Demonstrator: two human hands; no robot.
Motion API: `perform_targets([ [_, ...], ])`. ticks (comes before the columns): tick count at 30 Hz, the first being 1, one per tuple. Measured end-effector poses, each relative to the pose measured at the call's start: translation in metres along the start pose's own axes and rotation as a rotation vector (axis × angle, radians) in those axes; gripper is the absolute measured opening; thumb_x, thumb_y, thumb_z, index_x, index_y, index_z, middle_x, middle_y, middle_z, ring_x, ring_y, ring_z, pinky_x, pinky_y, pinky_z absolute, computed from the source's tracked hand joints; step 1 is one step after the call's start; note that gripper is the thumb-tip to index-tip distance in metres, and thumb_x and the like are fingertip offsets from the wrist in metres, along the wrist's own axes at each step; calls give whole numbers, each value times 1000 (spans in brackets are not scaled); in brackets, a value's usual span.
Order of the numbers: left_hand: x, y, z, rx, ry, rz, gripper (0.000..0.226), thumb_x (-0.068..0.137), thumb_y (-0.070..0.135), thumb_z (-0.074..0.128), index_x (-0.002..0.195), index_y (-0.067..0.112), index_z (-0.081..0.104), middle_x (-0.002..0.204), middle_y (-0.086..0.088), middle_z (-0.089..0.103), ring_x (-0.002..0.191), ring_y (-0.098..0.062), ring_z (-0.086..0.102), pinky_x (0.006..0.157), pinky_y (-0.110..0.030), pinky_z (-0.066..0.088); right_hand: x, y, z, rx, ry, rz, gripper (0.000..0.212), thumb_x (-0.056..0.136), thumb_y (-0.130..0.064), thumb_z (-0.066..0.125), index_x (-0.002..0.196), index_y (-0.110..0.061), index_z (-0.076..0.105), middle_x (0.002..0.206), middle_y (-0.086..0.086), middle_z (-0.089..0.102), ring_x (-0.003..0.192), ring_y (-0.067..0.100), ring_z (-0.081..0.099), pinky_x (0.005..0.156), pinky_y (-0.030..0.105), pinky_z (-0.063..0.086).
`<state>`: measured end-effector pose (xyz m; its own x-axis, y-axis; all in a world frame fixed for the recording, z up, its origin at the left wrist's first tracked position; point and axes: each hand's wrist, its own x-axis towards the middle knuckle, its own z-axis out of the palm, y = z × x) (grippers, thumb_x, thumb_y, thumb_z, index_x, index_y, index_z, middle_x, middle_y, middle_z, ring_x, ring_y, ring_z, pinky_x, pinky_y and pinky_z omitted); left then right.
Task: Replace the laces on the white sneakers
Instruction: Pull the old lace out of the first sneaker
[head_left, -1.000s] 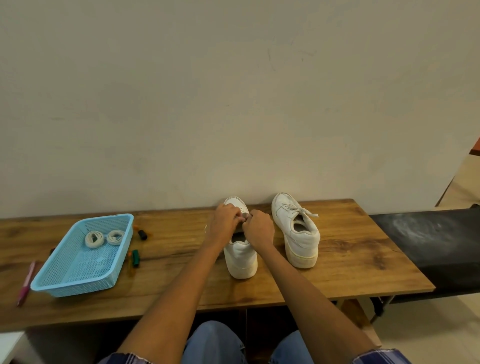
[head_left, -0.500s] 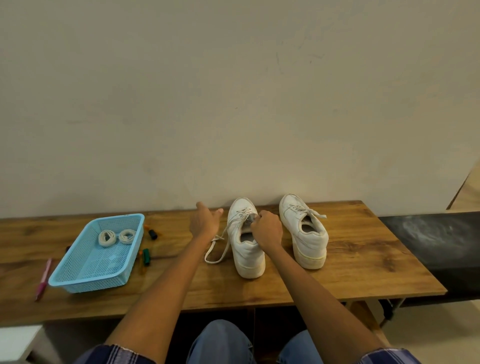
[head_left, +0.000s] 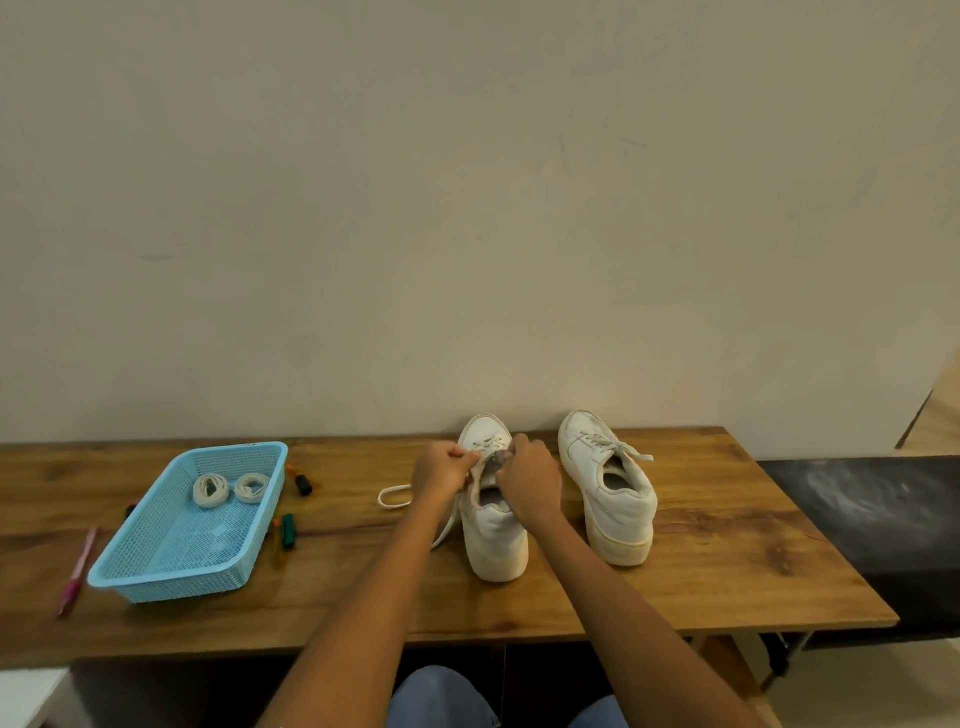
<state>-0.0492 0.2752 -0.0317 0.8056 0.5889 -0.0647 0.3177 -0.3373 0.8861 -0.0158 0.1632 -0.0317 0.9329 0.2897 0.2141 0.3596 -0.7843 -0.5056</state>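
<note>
A wooden table (head_left: 701, 571) spans the lower frame. At its left sits a blue basket (head_left: 156, 582) holding two coiled laces (head_left: 210, 490). At centre stand two white sneakers (head_left: 493, 530). Left hand (head_left: 444, 470) and right hand (head_left: 527, 480) pinch the near sneaker's old lace (head_left: 395, 496).

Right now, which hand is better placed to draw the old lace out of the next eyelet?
Left. The left hand already pinches the lace, whose loose loop trails on its side; the right hand steadies the left sneaker.
</note>
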Motion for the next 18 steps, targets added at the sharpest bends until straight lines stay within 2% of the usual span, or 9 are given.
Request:
perform_targets([
  [3, -2, -4, 2, -138, 10, -126, 24, 87, 23, 66, 65, 15, 64, 68, -7, 64, 70, -26, 63, 78, -45, 55, 1, -5, -3, -119, -55, -255, 29, 89, -16, 56, 117, -13, 51, 125, 9, 42, 110, 22, 44, 76, 26, 44],
  [6, -3, -2, 4, -173, 31, -169, 28, 85, 25, 68, 59, 15, 62, 66, -7, 63, 70, -26, 63, 77, -45, 56, 7, -7, -5, -232, -132, -364, 29, 93, -20, 52, 122, -14, 53, 133, 9, 38, 119, 24, 39, 84, 30, 46],
  [10, -3, -1, 1, -221, 46, -221, 23, 86, 21, 68, 64, 12, 64, 70, -9, 64, 67, -25, 62, 74, -40, 57, 10, -7, -3, -264, -175, -393, 30, 97, -23, 44, 125, -13, 50, 133, 12, 38, 119, 25, 39, 89, 32, 46],
  [12, -2, -1, 0, -274, 37, -257, 18, 87, 17, 67, 71, 9, 66, 75, -10, 65, 67, -24, 60, 73, -36, 57, 9, -6, -3, -264, -120, -384, 27, 95, -20, 49, 121, -11, 48, 129, 12, 38, 113, 24, 41, 83, 28, 45],
  [14, 0, -1, 1, -308, 34, -271, 16, 87, 15, 67, 73, 8, 65, 73, -9, 63, 64, -22, 58, 74, -35, 56, 8, -5, -4, -249, -18, -339, 21, 96, -14, 45, 116, -10, 46, 124, 11, 40, 107, 22, 42, 79, 26, 45],
  [16, -1, -1, 2, -313, 39, -264, 16, 86, 14, 67, 71, 9, 65, 69, -9, 62, 63, -22, 57, 74, -36, 57, 8, -3, -3, -236, 64, -306, 20, 96, -10, 39, 116, -11, 44, 122, 10, 40, 105, 21, 42, 77, 26, 46],
  [18, 0, -2, 3, -313, 46, -262, 17, 86, 13, 67, 70, 9, 65, 69, -9, 62, 65, -24, 59, 76, -39, 57, 10, -1, 0, -210, 60, -319, 23, 98, -14, 38, 120, -13, 43, 126, 10, 39, 109, 22, 41, 80, 27, 47],
])
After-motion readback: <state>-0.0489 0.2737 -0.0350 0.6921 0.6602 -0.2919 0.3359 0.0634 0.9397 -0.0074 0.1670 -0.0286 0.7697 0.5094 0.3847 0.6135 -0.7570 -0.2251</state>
